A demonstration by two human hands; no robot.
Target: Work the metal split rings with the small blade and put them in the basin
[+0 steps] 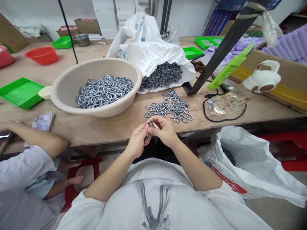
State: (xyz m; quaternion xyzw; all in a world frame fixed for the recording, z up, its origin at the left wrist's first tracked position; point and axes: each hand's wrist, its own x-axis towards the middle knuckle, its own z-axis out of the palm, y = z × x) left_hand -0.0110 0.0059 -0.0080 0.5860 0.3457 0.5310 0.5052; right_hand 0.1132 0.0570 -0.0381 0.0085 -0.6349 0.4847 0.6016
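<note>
My left hand (139, 138) pinches a dark grey ring (150, 124) in front of the table's edge. Close against it, my right hand (165, 130) is closed on a thin, pale stick-like tool (156, 126), whose tip meets the ring; its exact kind is hard to make out. Just beyond my hands, loose grey rings (176, 107) lie spread on the wooden table. A large beige basin (96, 111) at the left holds many shiny grey rings (105, 91). Behind, darker rings (165, 75) spill from the mouth of a white sack (153, 52).
A black metal post (216, 54) rises from the table at right, beside a clear bottle (231, 99) and a black cable (224, 120). Green trays (21, 92) and a red bowl (42, 55) stand left. Another person's arm (40, 137) rests at left. An open white bag (254, 159) is at lower right.
</note>
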